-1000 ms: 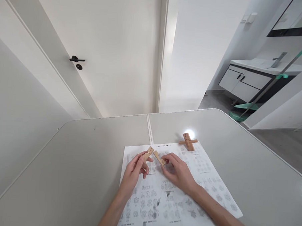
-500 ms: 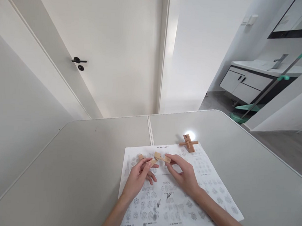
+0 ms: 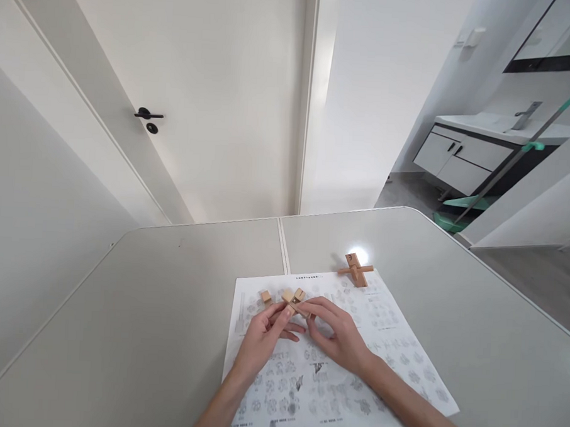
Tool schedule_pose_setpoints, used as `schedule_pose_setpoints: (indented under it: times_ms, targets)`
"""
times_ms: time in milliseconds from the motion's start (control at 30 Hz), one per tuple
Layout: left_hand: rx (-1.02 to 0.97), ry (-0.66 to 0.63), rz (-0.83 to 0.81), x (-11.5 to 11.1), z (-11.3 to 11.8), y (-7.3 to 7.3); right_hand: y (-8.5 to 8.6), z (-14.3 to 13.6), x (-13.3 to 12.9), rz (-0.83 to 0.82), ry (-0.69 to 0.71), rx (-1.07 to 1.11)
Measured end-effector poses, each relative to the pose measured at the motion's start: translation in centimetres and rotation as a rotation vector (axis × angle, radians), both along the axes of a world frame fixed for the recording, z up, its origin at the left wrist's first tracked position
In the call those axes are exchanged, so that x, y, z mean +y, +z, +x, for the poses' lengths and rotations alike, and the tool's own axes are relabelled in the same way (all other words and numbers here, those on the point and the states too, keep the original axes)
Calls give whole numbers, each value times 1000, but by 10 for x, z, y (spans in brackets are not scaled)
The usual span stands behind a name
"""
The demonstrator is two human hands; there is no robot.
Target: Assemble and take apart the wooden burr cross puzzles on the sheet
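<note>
Okay, so from my end of the feed I've got both hands busy around the middle of the far part of the printed sheet, which lies on the grey desk. My left hand is pinching a pale wooden piece between thumb and fingers, and my right hand has its fingertips closed on the right end of a second wooden piece. Those two meet and look crossed, just beyond my fingers; can't tell from this angle if they're seated or just touching. Judging by that, I'd call the step fitting one piece against the other. The next move calls for a steady left hand while the right squares up its piece, since my own fingers cover the joint and it'd be easy to push it in crooked. Just beyond the left hand there's also a loose wooden block, partly hidden by my fingers. Off to the right, at the sheet's far edge, sits a darker cross-shaped wooden assembly, well apart from both hands. The printed figures are too faint for me to read.
</note>
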State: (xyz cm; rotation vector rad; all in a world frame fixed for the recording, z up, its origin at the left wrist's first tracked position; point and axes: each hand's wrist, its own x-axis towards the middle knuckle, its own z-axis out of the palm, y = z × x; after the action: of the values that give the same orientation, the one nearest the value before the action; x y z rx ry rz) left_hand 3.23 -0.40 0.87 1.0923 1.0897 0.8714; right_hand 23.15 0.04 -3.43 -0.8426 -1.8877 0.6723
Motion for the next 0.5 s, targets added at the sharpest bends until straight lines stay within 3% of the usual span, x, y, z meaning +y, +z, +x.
schedule_pose_setpoints:
  times_ms: [133,300,500]
  targets:
    - [2,-4,-9,1,2,-4,3,-1,0,-100,-10,71]
    - [5,2,7,-2,8,-7,-2,-1,2,-169,-133,131]
    - [-12,15,29,-4,9,-11,-1,-1,0,2,-182,59]
